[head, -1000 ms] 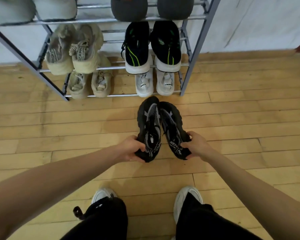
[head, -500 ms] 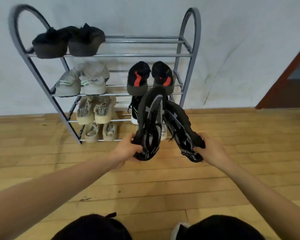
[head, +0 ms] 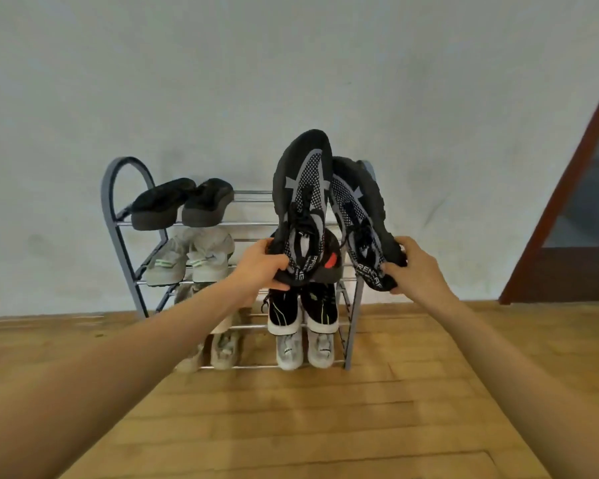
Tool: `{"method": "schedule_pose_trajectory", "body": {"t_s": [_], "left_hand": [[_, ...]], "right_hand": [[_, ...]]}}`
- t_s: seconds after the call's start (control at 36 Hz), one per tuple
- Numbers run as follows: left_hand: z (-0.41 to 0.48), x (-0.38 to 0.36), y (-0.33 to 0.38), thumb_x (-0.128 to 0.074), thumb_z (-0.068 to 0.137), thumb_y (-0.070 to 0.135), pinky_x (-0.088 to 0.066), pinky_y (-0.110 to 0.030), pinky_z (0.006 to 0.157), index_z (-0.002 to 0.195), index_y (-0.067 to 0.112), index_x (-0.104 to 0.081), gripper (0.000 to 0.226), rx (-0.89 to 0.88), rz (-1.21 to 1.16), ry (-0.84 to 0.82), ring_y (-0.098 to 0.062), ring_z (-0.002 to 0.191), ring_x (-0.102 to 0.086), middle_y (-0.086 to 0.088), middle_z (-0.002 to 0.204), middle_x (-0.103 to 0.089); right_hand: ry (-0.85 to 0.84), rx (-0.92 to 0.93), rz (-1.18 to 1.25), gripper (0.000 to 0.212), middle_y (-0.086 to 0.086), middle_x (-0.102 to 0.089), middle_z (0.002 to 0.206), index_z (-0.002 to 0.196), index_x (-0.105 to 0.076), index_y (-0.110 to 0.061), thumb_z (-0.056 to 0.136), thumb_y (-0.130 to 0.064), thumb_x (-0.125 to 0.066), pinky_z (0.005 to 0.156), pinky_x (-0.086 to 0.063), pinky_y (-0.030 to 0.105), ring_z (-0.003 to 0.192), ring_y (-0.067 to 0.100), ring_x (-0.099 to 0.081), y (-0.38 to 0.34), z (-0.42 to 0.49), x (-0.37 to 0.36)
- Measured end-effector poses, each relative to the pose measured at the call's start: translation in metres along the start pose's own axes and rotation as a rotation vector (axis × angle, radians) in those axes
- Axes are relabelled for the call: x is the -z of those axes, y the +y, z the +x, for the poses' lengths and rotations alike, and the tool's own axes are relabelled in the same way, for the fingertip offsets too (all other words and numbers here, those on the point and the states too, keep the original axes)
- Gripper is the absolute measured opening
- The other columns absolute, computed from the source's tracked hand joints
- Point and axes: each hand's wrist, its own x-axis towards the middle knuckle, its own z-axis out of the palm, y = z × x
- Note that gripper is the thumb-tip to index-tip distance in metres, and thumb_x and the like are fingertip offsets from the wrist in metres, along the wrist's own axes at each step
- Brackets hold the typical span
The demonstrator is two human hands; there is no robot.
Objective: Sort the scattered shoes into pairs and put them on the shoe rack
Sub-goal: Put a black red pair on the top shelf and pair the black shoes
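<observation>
I hold a pair of black-and-grey mesh sneakers up in front of the grey metal shoe rack, toes pointing up. My left hand grips the heel of the left sneaker. My right hand grips the heel of the right sneaker. Both sneakers hang at the level of the rack's top right shelf, whose bars show bare beside them. A black pair with a red mark on the second shelf is mostly hidden behind the held shoes.
The rack stands against a pale wall and holds dark slippers top left, grey sneakers below, black-and-white sneakers and white sneakers lower right, beige shoes bottom left. Wooden floor lies in front; a brown door frame rises at right.
Both hands have lifted the black-and-grey pair from the floor up to the rack's top level. My view has tilted up, so the whole rack and wall now show.
</observation>
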Motion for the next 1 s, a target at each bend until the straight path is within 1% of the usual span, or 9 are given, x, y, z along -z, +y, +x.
{"method": "schedule_pose_trajectory", "body": {"t_s": [0.08, 0.19, 0.33, 0.47, 0.61, 0.72, 0.81, 0.92, 1.0], "left_hand": [[0.013, 0.001, 0.017, -0.05, 0.082, -0.006, -0.06, -0.046, 0.067, 0.106, 0.003, -0.051, 0.026, 0.019, -0.048, 0.037, -0.026, 0.078, -0.066, -0.014, 0.097, -0.061], [0.035, 0.008, 0.034, -0.047, 0.082, -0.009, -0.058, -0.052, 0.067, 0.12, -0.011, -0.044, 0.038, 0.095, -0.152, 0.056, -0.038, 0.098, -0.062, -0.025, 0.116, -0.057], [0.058, 0.018, 0.046, -0.042, 0.086, -0.011, -0.058, -0.039, 0.046, 0.105, -0.002, -0.051, 0.023, 0.193, -0.222, 0.072, -0.029, 0.086, -0.056, -0.016, 0.109, -0.052], [0.084, 0.027, 0.049, -0.042, 0.086, -0.01, -0.055, -0.039, 0.053, 0.104, 0.001, -0.052, 0.024, 0.238, -0.225, 0.069, -0.028, 0.091, -0.055, -0.013, 0.103, -0.052], [0.106, 0.03, 0.052, -0.043, 0.086, -0.01, -0.057, -0.039, 0.054, 0.111, -0.001, -0.051, 0.028, 0.226, -0.202, 0.067, -0.031, 0.103, -0.054, -0.016, 0.112, -0.053], [0.12, 0.03, 0.057, -0.04, 0.087, -0.011, -0.057, -0.038, 0.045, 0.115, 0.0, -0.048, 0.031, 0.229, -0.199, 0.072, -0.031, 0.092, -0.056, -0.017, 0.113, -0.051], [0.13, 0.03, 0.06, -0.04, 0.087, -0.012, -0.058, -0.039, 0.046, 0.113, 0.001, -0.047, 0.029, 0.237, -0.172, 0.069, -0.035, 0.103, -0.055, -0.019, 0.122, -0.048], [0.143, 0.028, 0.06, -0.039, 0.089, -0.012, -0.057, -0.043, 0.061, 0.12, 0.0, -0.045, 0.034, 0.248, -0.154, 0.089, -0.038, 0.115, -0.052, -0.021, 0.132, -0.045], [0.15, 0.027, 0.057, -0.038, 0.089, -0.012, -0.055, -0.046, 0.066, 0.126, 0.0, -0.043, 0.038, 0.254, -0.158, 0.094, -0.04, 0.118, -0.051, -0.021, 0.136, -0.043]], "right_hand": [[-0.005, -0.059, 0.098, 0.049, 0.005, -0.055, 0.104, 0.131, -0.043, -0.015, 0.085, -0.009, -0.061, 0.053, -0.058, 0.029, 0.075, 0.02, -0.062, -0.015, 0.021, -0.004], [-0.022, -0.122, 0.179, 0.044, 0.009, -0.057, 0.11, 0.127, -0.048, -0.012, 0.085, -0.008, -0.061, 0.068, -0.06, 0.043, 0.087, 0.029, -0.064, -0.031, 0.049, -0.013], [-0.064, -0.14, 0.298, 0.03, 0.009, -0.058, 0.11, 0.115, -0.054, -0.011, 0.086, -0.007, -0.061, 0.05, -0.058, 0.027, 0.079, 0.024, -0.066, -0.043, 0.077, -0.023], [-0.095, -0.219, 0.442, 0.019, 0.016, -0.062, 0.11, 0.104, -0.059, -0.006, 0.085, -0.007, -0.061, 0.056, -0.06, 0.032, 0.076, 0.022, -0.068, -0.051, 0.108, -0.035], [-0.13, -0.251, 0.43, 0.029, 0.023, -0.062, 0.116, 0.112, -0.058, 0.003, 0.086, -0.009, -0.06, 0.063, -0.06, 0.03, 0.082, 0.024, -0.067, -0.052, 0.133, -0.048], [-0.156, -0.262, 0.455, 0.031, 0.021, -0.061, 0.109, 0.116, -0.055, 0.005, 0.088, -0.008, -0.058, 0.059, -0.059, 0.027, 0.072, 0.018, -0.062, -0.056, 0.145, -0.059], [-0.171, -0.258, 0.443, 0.032, 0.02, -0.06, 0.11, 0.118, -0.054, 0.004, 0.089, -0.008, -0.055, 0.06, -0.059, 0.027, 0.075, 0.019, -0.061, -0.059, 0.151, -0.065], [-0.165, -0.293, 0.501, 0.016, 0.008, -0.056, 0.098, 0.106, -0.054, -0.003, 0.09, -0.002, -0.055, 0.048, -0.057, 0.027, 0.079, 0.02, -0.058, -0.063, 0.158, -0.072], [-0.169, -0.275, 0.429, 0.01, 0.011, -0.054, 0.099, 0.099, -0.057, 0.001, 0.089, -0.001, -0.056, 0.067, -0.059, 0.034, 0.085, 0.022, -0.059, -0.061, 0.166, -0.076]]}}
